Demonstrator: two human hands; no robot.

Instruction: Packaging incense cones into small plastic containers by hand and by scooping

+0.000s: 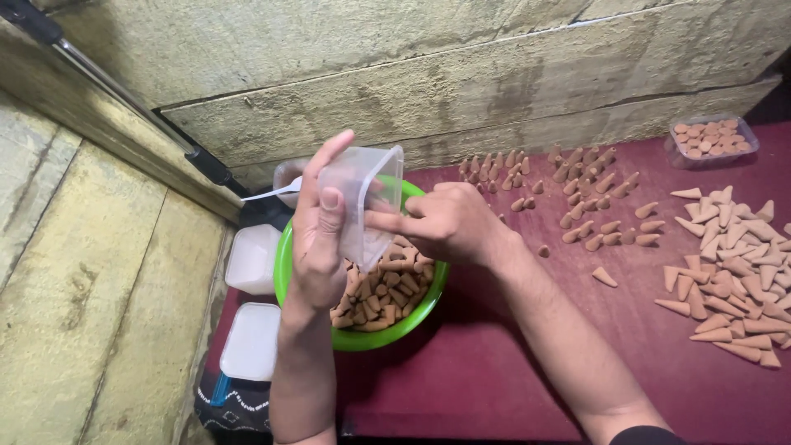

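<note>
Left hand [317,247] wrapped around a clear plastic tub [367,202], thumb on the near wall, fingers up along the far side. Tub held tilted, mouth turned toward the right, directly above the green bowl [362,338]. Grip firm on the tub's wall.

Right hand [441,222] at the tub's open mouth, fingers bunched and pointing in toward it, index finger laid against the rim. Whether the fingertips pinch a cone cannot be told; they are partly behind the plastic.

Green bowl sits on a maroon mat [494,363], under both hands. It holds a heap of small brown clay-coloured cones [387,297], lying every way.

Just left of the bowl: two white square lids [251,259], one behind the other, flat on the mat's edge. A white spoon handle [272,194] sticks out behind the left hand, near another clear tub mostly hidden.

Right of the hands, well apart: a loose scatter of small cones [593,198], some upright, some tipped. Farther right, a larger pile of bigger pale cones [733,280] lying on their sides. At the far right corner, a clear tub filled with cones [713,140], standing against the wall.

Behind all: rough concrete wall [412,74]; a dark metal rod [124,99] runs diagonally at left.
</note>
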